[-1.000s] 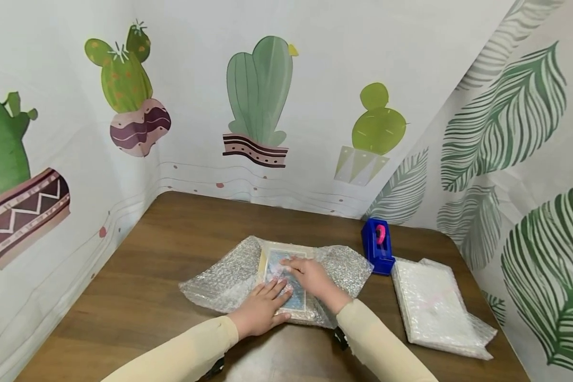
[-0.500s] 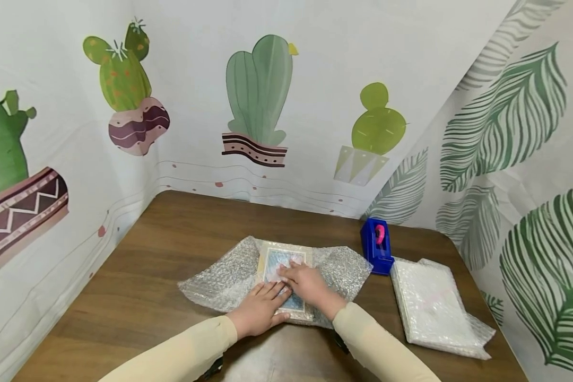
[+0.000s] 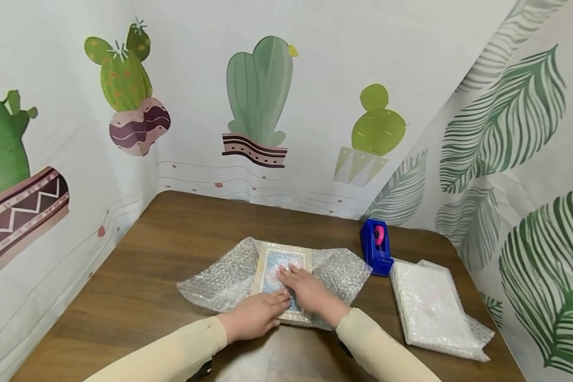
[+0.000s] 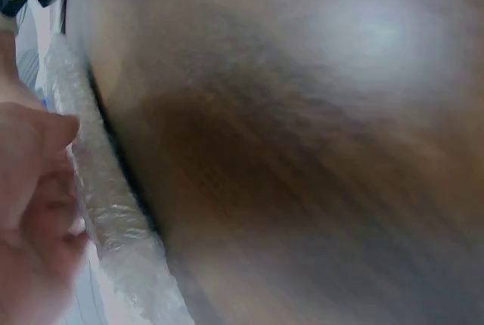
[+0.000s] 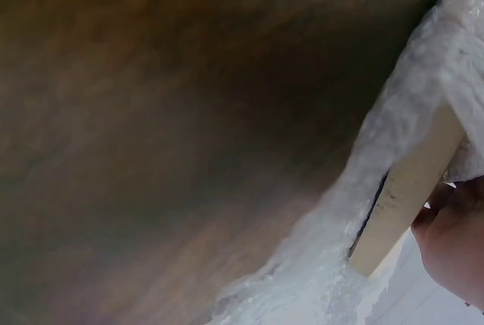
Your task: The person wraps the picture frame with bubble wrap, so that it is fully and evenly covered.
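Note:
A light wooden picture frame [image 3: 261,268] with a blue picture lies face up on the table, with bubble wrap [image 3: 224,278] spread out on both sides of it. Across its lower left part rests my left hand [image 3: 254,317], fingers straight. My right hand [image 3: 309,289] lies flat on the middle of the picture, its fingertips near those of the left. In the left wrist view, the left hand [image 4: 34,196] is beside the wrapped near edge. The right wrist view has the frame's bare side [image 5: 408,193] sticking out of the wrap, close to the right hand [image 5: 457,242].
A blue tape dispenser [image 3: 376,254] with a pink core stands behind and to the right. Next to it lies another flat item [image 3: 432,307] wrapped in bubble wrap, near the right edge of the brown table [image 3: 124,297]. Patterned cloth [image 3: 191,106] surrounds the table's back and sides.
My left hand has drawn slightly left and its fingers have come together. The right hand has slid a little toward me over the picture. The frame has hardly moved.

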`<state>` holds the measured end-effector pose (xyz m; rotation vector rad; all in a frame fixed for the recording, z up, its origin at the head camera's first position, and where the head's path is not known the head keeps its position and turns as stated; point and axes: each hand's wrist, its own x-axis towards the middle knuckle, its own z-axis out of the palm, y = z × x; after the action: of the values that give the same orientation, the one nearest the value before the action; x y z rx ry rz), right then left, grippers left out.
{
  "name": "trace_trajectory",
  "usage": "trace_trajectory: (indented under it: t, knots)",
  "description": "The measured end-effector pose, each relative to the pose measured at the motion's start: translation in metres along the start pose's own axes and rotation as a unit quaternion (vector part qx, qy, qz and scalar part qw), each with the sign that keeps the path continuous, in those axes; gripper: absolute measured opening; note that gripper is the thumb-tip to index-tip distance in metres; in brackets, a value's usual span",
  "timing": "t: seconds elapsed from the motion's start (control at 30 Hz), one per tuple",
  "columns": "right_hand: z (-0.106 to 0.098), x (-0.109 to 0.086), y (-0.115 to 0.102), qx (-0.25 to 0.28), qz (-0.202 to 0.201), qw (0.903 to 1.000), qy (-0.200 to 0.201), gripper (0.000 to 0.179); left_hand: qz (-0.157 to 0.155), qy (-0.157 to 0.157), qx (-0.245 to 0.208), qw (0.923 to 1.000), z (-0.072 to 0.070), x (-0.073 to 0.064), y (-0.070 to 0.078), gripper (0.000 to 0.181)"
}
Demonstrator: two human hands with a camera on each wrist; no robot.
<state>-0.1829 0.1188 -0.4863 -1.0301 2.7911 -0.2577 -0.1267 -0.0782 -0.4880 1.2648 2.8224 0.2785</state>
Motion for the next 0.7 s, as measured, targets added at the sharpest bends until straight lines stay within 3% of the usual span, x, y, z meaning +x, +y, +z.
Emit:
trace_trajectory:
  t: [0.07, 0.17, 0.33, 0.57, 0.7]
  knots:
    - [0.001, -0.001, 0.001, 0.0, -0.001, 1.0, 0.0, 0.054, 0.044, 0.03, 0.024, 0.9983, -0.001, -0.001, -0.001, 0.05]
    - [0.001, -0.002, 0.001, 0.0, -0.006, 1.0, 0.0, 0.053, 0.05, 0.066, 0.044, 0.9956, 0.0, -0.001, -0.001, 0.059]
    - [-0.002, -0.001, 0.002, 0.023, -0.01, 0.9997, -0.007, 0.065, -0.013, 0.081, 0.042, 0.9958, 0.008, 0.001, 0.001, 0.083]
    - [-0.002, 0.002, 0.004, 0.034, -0.018, 0.9992, -0.006, 0.06, -0.143, 0.027, -0.012, 0.9893, 0.018, 0.004, 0.007, 0.096]
    - [-0.003, 0.0, 0.005, 0.044, -0.009, 0.9989, -0.012, 0.064, -0.161, 0.009, -0.011, 0.9868, 0.02, 0.006, 0.008, 0.092]
